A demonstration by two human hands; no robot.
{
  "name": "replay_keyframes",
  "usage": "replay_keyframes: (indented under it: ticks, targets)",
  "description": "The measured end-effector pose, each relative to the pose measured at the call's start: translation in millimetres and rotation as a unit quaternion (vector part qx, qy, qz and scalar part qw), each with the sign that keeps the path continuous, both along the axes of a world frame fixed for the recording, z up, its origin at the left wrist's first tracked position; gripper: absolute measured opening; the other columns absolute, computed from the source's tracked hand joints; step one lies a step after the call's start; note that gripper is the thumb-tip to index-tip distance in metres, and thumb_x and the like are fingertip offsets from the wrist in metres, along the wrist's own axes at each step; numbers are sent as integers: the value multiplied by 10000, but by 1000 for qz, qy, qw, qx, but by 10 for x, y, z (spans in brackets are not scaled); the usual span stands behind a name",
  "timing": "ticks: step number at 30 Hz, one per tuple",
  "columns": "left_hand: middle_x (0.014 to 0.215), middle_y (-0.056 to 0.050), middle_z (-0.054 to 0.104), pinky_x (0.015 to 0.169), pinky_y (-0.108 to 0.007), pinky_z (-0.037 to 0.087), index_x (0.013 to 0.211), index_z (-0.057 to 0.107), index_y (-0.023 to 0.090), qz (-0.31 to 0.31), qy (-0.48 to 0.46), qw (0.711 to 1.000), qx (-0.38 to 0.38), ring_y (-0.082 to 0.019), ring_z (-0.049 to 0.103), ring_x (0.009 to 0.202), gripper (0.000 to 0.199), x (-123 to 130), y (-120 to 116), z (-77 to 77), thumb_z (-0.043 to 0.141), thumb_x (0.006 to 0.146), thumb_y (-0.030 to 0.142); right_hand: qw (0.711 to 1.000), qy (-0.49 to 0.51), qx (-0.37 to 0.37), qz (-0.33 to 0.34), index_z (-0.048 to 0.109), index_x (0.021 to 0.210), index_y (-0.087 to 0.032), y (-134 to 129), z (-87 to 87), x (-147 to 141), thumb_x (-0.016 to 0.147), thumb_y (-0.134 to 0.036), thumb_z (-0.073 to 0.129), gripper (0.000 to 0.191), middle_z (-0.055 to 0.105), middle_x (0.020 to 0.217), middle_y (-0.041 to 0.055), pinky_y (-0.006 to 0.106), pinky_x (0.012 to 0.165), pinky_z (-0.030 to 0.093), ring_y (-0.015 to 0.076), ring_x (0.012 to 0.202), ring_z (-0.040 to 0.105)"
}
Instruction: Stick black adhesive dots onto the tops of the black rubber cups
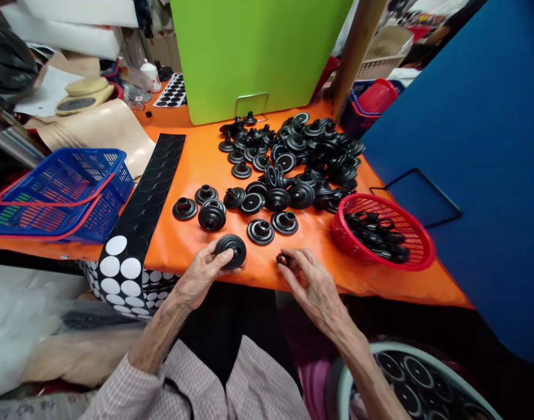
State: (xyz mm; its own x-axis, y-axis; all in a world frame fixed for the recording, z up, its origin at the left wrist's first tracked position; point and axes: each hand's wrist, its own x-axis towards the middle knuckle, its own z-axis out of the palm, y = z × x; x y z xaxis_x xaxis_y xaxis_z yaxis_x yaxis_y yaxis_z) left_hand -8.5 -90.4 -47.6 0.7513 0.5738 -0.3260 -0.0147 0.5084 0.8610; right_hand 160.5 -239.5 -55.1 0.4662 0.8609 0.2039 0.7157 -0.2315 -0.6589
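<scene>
Item 1: black disc, one. Round, concentric ridges, small pale centre mark; broad face turned up toward the viewer. Held in the left hand, thumb across the face.
Item 2: black ring-like piece, one. Much smaller, partly hidden by the right hand's fingertips; at the disc's 3 o'clock, well apart.

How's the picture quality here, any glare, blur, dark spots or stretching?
Head view: soft sheen on the glossy orange tabletop, deep shadow beneath its front edge; translucent white plastic at lower left looks soft; the piled black round parts partly merge, dark on dark; the big blue panel looks stretched towards the right edge, probably wide-lens distortion.
</scene>
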Motion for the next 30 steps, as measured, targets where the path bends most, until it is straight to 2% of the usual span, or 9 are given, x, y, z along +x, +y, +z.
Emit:
replay_keyframes:
  ticks: [4, 8, 12, 15, 18, 21, 23, 26, 30]
  targets:
    - [1105, -95, 692, 846, -361, 541, 1074, 670, 143, 4, -2, 1000, 4, -246, 655, 992, 376, 54, -60, 17, 704, 780, 377, 995, 56, 87, -2, 567, 1120, -239, 166, 107, -358, 915, -264, 525, 211, 610, 920, 42, 328, 748, 544, 165, 774, 613]
    - [1105, -88, 693, 939, -341, 487, 1088, 664, 135, 17, 11, 999, 50, -246, 610, 1088, 378, 79, -91, 20, 691, 784, 358, 989, 69, 126, -15, 574, 1138, -250, 298, 118, -532, 905, -247, 545, 235, 613, 940, 43, 337, 756, 552, 169, 792, 606]
    - [1124, -81, 683, 994, -318, 439, 1100, 652, 130, 14, 13, 994, 107, -227, 586, 1127, 343, 77, -106, -6, 640, 830, 342, 989, 52, 134, -16, 575, 1158, -250, 333, 58, -570, 898, -224, 553, 261, 615, 962, 50, 340, 755, 567, 170, 790, 617]
    - [1163, -84, 667, 999, -322, 438, 1124, 637, 142, 3, 16, 994, 110, -229, 579, 1145, 363, 80, -125, -20, 629, 842, 370, 992, 23, 120, -25, 578, 1198, -272, 317, 16, -617, 916, -228, 519, 291, 605, 1030, 74, 351, 761, 581, 189, 852, 642]
    - [1119, -85, 675, 980, -324, 454, 1092, 629, 132, 13, 12, 995, 94, -224, 598, 1104, 392, 90, -143, -18, 712, 778, 351, 993, 29, 110, -11, 560, 1254, -291, 280, 9, -663, 923, -225, 493, 344, 581, 1139, 90, 360, 802, 577, 198, 940, 645]
    - [1127, -89, 672, 969, -337, 470, 1088, 623, 128, 17, -13, 999, 38, -224, 605, 1094, 401, 95, -147, 3, 739, 754, 316, 987, 119, 98, -53, 521, 1305, -281, 263, 31, -656, 926, -324, 503, 382, 589, 1154, 87, 408, 888, 541, 206, 978, 630]
    - [1158, -92, 665, 962, -337, 479, 1120, 616, 136, 8, -25, 1000, 15, -227, 607, 1103, 420, 89, -141, 20, 739, 756, 305, 969, 218, 78, -85, 529, 1282, -262, 278, 45, -624, 906, -434, 523, 414, 614, 1134, 87, 430, 900, 525, 221, 994, 622]
    - [1167, -96, 668, 976, -319, 472, 1132, 611, 135, -8, -38, 998, 42, -220, 608, 1112, 410, 72, -133, 33, 730, 772, 288, 935, 344, 54, -74, 581, 1140, -237, 327, 54, -592, 847, -516, 582, 404, 653, 1053, 70, 420, 890, 515, 221, 958, 625]
    - [1164, -104, 669, 961, -305, 481, 1110, 612, 123, -14, -49, 994, 95, -209, 622, 1081, 342, 38, -154, 32, 686, 818, 284, 924, 366, 77, -84, 559, 1018, -228, 374, 34, -652, 834, -494, 611, 328, 644, 976, 45, 387, 880, 505, 201, 927, 608]
